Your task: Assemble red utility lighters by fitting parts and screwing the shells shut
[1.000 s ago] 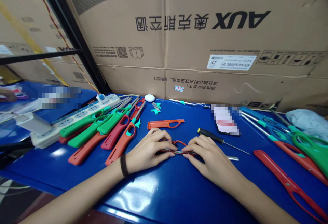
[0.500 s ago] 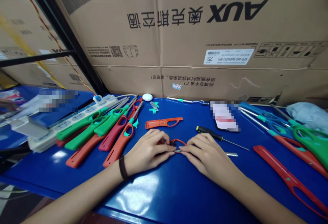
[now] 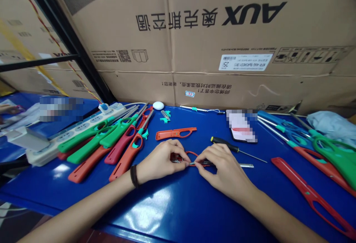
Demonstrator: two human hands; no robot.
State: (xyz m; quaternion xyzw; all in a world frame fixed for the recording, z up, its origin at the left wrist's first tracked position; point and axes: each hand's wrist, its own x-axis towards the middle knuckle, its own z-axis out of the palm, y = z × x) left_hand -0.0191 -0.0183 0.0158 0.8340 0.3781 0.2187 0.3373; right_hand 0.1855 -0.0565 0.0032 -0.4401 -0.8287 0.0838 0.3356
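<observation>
An opened red stick lighter [image 3: 191, 153] lies on the blue table between my hands, with its inner parts exposed and its metal tube [image 3: 247, 165] sticking out to the right. My left hand [image 3: 160, 161] is closed around the body end, thumb and forefinger pinched at the middle. Opposite it, my right hand [image 3: 226, 167] pinches with thumb and forefinger at the same spot, over the lighter's inside. A thin dark or greenish part shows at the fingertips, too small to make out. Just behind lies a loose orange half shell [image 3: 167, 135].
Several assembled lighters [image 3: 116, 132] lie at left against a power strip [image 3: 65, 135]. A yellow-black screwdriver [image 3: 232, 147], a phone [image 3: 241, 130] and a red half shell [image 3: 306, 191] are at right. A large cardboard box [image 3: 172, 43] stands behind.
My right hand's fingers have lifted and opened up a little, showing more of the lighter beneath. The metal tube is more visible. The view has shifted slightly.
</observation>
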